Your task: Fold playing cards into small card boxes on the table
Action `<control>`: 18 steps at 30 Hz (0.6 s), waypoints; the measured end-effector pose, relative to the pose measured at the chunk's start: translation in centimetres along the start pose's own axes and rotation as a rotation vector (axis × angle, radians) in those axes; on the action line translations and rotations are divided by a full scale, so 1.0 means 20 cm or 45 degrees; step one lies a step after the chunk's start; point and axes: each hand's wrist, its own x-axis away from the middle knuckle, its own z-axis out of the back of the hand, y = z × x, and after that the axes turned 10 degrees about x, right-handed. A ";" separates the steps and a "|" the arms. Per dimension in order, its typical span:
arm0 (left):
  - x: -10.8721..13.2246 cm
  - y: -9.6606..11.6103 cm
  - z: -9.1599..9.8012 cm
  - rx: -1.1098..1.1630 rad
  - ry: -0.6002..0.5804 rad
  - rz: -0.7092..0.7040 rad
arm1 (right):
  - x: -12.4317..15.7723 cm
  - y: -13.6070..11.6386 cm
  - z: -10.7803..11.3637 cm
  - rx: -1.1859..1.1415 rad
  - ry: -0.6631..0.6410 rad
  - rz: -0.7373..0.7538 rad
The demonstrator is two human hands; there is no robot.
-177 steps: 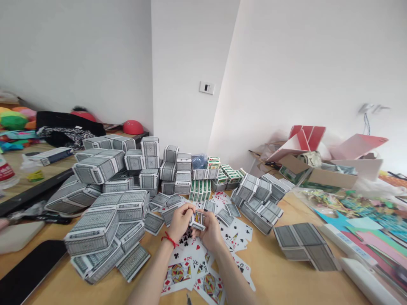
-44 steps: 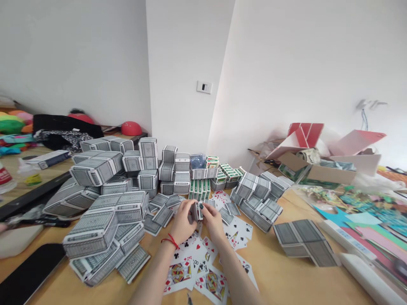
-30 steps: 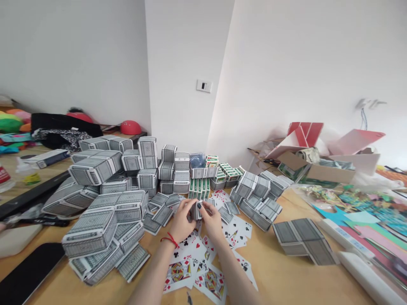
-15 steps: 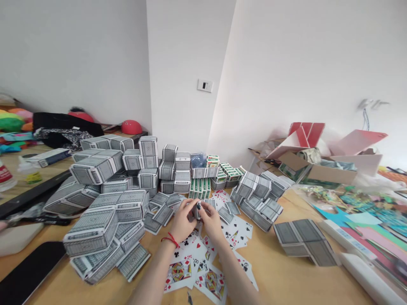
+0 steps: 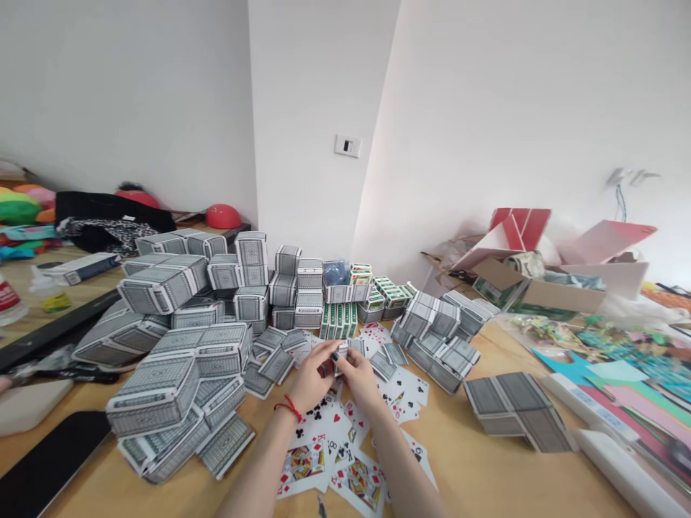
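Note:
My left hand [image 5: 313,375] and my right hand [image 5: 356,372] meet above the middle of the table, both closed with fingertips together. Between them they pinch a playing card [image 5: 343,347]; only a small pale part of it shows, the rest is hidden by my fingers. Under my wrists lie loose face-up playing cards [image 5: 307,464], kings and number cards among them. Just left of my left hand are several folded cards [image 5: 277,365] with grey patterned backs. More grey-backed folded cards [image 5: 383,365] lie to the right of my right hand.
Blocks built from folded cards [image 5: 162,388] are piled at the left, with another group [image 5: 437,334] at the right. Green card boxes [image 5: 339,320] stand behind my hands. A flat card piece [image 5: 518,406], coloured paper [image 5: 620,388] and an open cardboard box [image 5: 561,295] lie farther right.
My fingers have shifted slightly around the card, and a paler part of it now shows between them. The piles and loose cards have stayed where they were.

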 end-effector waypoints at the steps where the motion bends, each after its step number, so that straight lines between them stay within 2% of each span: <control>1: 0.00 0.00 0.00 0.007 0.006 -0.008 | 0.00 0.00 0.00 -0.022 -0.001 -0.009; 5: 0.00 0.01 -0.01 0.056 0.022 -0.018 | 0.00 0.00 0.00 -0.067 0.029 -0.040; 8: 0.00 0.03 -0.01 0.207 0.002 0.042 | -0.01 0.03 0.00 -0.054 0.082 -0.052; 11: 0.00 0.04 -0.01 0.527 0.030 0.250 | -0.02 0.04 0.01 0.005 0.182 -0.013; 14: -0.01 0.04 0.00 0.793 0.219 0.517 | -0.02 0.05 0.01 0.085 0.264 0.075; 16: -0.02 0.04 0.00 0.895 0.316 0.664 | -0.01 0.04 0.01 0.156 0.230 0.135; 18: -0.03 0.04 0.01 0.986 0.319 0.776 | 0.00 0.03 0.00 0.213 0.153 0.180</control>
